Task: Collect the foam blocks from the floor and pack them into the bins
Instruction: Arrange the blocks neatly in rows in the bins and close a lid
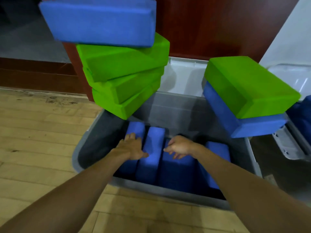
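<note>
A grey plastic bin (94,132) stands on the floor with several blue foam blocks (151,155) on edge inside it. My left hand (132,147) lies flat with spread fingers on the leftmost blocks. My right hand (180,147) rests with loosely curled fingers on a middle block (176,172). On the bin's far left rim leans a stack of three green blocks (124,73) with one blue block (101,22) on top. At the right rim a green block (249,86) lies on a blue block (242,125).
The bin's white lid (183,74) stands open against a dark red wooden wall. A second bin (301,115) with dark blue contents shows at the right edge, with a white lid (289,76) behind. Wooden floor runs along the left and front.
</note>
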